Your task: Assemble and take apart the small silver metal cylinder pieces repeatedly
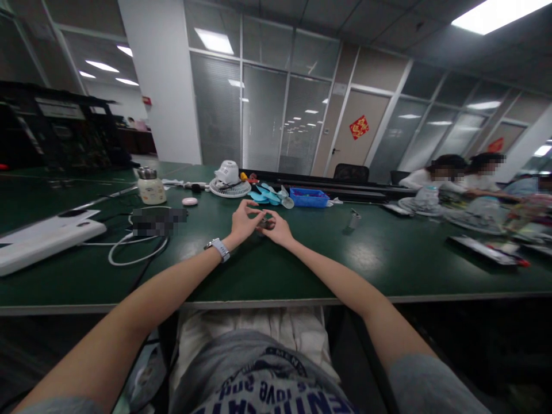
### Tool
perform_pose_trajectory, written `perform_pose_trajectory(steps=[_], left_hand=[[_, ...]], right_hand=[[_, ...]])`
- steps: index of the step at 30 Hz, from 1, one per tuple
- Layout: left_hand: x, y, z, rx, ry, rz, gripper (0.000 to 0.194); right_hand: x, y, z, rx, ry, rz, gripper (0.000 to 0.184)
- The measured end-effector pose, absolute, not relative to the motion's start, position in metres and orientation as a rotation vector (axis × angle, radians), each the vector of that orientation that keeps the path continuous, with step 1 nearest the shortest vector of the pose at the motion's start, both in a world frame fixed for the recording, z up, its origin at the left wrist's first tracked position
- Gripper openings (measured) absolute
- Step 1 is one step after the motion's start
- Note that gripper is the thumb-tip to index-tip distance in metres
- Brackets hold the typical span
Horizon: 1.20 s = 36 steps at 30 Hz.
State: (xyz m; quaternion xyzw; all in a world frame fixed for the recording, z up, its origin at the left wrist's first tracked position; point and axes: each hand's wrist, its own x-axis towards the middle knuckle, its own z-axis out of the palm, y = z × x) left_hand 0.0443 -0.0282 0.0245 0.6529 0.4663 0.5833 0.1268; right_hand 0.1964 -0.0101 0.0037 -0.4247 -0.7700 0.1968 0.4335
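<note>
Both hands meet over the green table (pixel 310 270). My right hand (pixel 280 230) pinches a small dark metallic part (pixel 268 223), whose kind I cannot make out. From the other side, my left hand (pixel 244 221) reaches it with curved fingers and thumb, the thumb tip against the part. Beyond the hands lie light blue fan blades (pixel 268 195), and behind and left of them a white fan body (pixel 227 172) rests on its round grille (pixel 230 189). To the right, a small silvery metal piece (pixel 354 218) stands on the tabletop.
A blue basket (pixel 308 198) holds small things. On the left are a cream bottle (pixel 152 190), a pinkish oval object (pixel 190 201), looped white cables (pixel 112 253) and a long white device (pixel 52 244). Two people (pixel 448 172) sit at right near plastic-wrapped items and a tray (pixel 483 253).
</note>
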Motion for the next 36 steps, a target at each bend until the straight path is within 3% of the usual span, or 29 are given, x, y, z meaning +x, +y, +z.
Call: perform_pose_trajectory(steps=[4, 9, 12, 17, 21, 31, 36], left_hand=[[0.032, -0.022, 0.022, 1.81, 1.48, 1.705, 0.039], [0.014, -0.011, 0.004, 1.777, 1.675, 1.183, 0.04], [0.011, -0.008, -0.002, 1.811, 1.671, 1.086, 0.043], [0.012, -0.007, -0.002, 1.82, 1.636, 1.087, 0.053], [0.013, -0.006, 0.0, 1.765, 1.691, 1.121, 0.042], [0.013, -0.003, 0.0, 1.779, 1.782, 1.074, 0.028], [0.013, -0.003, 0.002, 1.768, 1.822, 1.076, 0.027]], right_hand=[[0.196, -0.011, 0.002, -1.076, -1.921, 0.456, 0.066], [0.196, -0.012, 0.002, -1.044, -1.942, 0.449, 0.068], [0.218, -0.007, 0.013, -1.117, -1.869, 0.393, 0.067], [0.313, 0.009, 0.054, -1.467, -1.438, -0.011, 0.063], [0.396, 0.011, 0.066, -1.821, -1.019, -0.315, 0.057], [0.443, 0.002, 0.027, -2.16, -0.764, -0.106, 0.051], [0.428, 0.005, 0.037, -2.147, -0.744, -0.308, 0.074]])
